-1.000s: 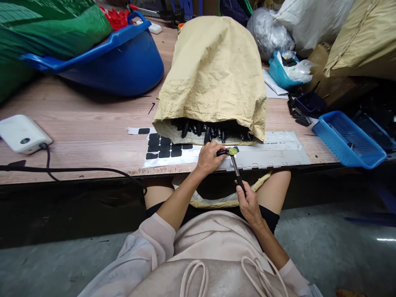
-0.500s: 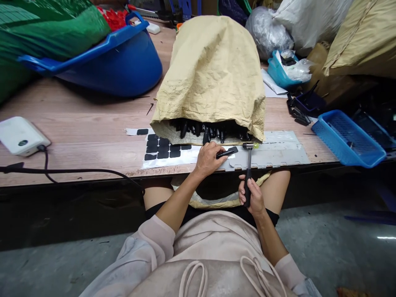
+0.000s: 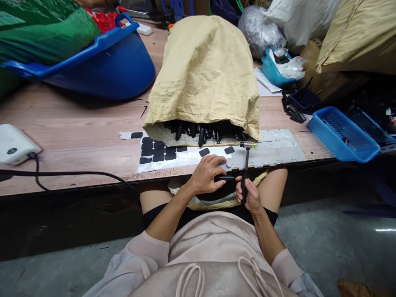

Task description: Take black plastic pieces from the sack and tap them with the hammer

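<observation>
My left hand (image 3: 208, 175) is closed on a slim black pen-like piece (image 3: 225, 178), just off the table's front edge and above my lap. My right hand (image 3: 249, 194) grips the black handle of a small hammer (image 3: 246, 165). The hammer stands head up, its metal head tipped with a yellow-green end. In front of my hands, a white sheet with rounded black pads (image 3: 159, 151) lies along the edge, with two single pads further right. Behind it, a tan woven sack (image 3: 207, 70) opens toward me, with many similar black pieces (image 3: 201, 136) in its mouth.
A grey board (image 3: 278, 146) lies under the hammer head. At left are a large blue tub (image 3: 108, 66), a white box (image 3: 15, 144) and its black cable (image 3: 77, 171). On the right stand a blue basket (image 3: 343, 134) and a turquoise basket (image 3: 280, 70). An open sack mouth (image 3: 216, 203) lies across my lap.
My left hand has drawn the black piece back from the pads to over my lap, uncovering a single black pad. The hammer stays in my right hand. The whole view has shifted slightly.
</observation>
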`<state>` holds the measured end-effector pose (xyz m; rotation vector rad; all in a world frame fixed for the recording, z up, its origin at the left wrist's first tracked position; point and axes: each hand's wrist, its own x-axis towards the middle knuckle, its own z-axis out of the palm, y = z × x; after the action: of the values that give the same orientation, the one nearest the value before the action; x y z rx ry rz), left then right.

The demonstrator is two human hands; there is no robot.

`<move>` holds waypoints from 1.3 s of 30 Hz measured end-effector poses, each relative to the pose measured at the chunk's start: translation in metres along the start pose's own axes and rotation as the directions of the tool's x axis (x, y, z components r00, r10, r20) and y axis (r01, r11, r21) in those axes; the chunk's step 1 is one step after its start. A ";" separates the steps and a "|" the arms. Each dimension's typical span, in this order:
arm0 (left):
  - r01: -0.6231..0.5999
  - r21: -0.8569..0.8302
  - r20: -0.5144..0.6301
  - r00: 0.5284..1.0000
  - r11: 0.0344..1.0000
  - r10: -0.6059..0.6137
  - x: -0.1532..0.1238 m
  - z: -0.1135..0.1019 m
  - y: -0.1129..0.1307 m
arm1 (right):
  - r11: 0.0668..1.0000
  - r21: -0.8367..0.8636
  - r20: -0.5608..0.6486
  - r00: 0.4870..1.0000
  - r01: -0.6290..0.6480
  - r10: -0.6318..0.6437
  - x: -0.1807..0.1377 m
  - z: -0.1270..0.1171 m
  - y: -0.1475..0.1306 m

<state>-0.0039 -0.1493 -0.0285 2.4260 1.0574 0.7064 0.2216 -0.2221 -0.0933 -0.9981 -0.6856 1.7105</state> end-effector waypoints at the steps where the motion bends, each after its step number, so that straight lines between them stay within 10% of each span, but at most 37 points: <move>1: -0.010 0.033 -0.002 1.000 0.999 0.010 -0.003 0.002 0.002 | 1.000 0.000 0.001 1.000 0.003 -0.003 0.000 0.000 0.000; 7: -0.022 0.161 -0.069 0.997 0.987 0.033 -0.011 0.016 0.008 | 1.000 0.007 0.010 1.000 0.009 -0.009 0.002 -0.001 0.002; 12: 0.042 -0.055 -0.275 0.960 0.998 -0.056 -0.003 0.011 0.001 | 1.000 0.003 0.011 1.000 0.020 -0.020 0.003 0.000 0.003; 19: 0.555 -0.120 -0.577 0.636 0.823 -0.513 0.025 -0.012 -0.040 | 0.999 -0.014 -0.007 0.999 0.038 -0.038 0.005 0.001 0.005; 22: 0.669 -0.100 -0.541 0.585 0.736 -0.605 0.033 -0.015 -0.051 | 0.999 -0.018 -0.009 0.999 0.040 -0.041 0.005 0.001 0.006; 30: 0.566 -0.092 -0.539 0.664 0.819 -0.519 0.024 -0.012 -0.053 | 0.998 -0.042 0.003 0.999 0.050 -0.050 0.007 0.002 0.008; 35: 0.240 0.030 -0.364 0.907 0.970 -0.213 0.023 -0.011 -0.047 | 0.994 -0.080 0.001 0.998 0.070 -0.071 0.008 0.002 0.011; 39: 0.160 0.120 -0.209 0.969 0.980 -0.133 0.035 -0.004 -0.040 | 0.984 -0.146 0.008 0.995 0.101 -0.101 0.009 0.002 0.014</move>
<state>-0.0079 -0.0964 -0.0364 2.3944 1.3912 0.8674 0.2125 -0.2185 -0.1063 -1.0456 -0.8579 1.5904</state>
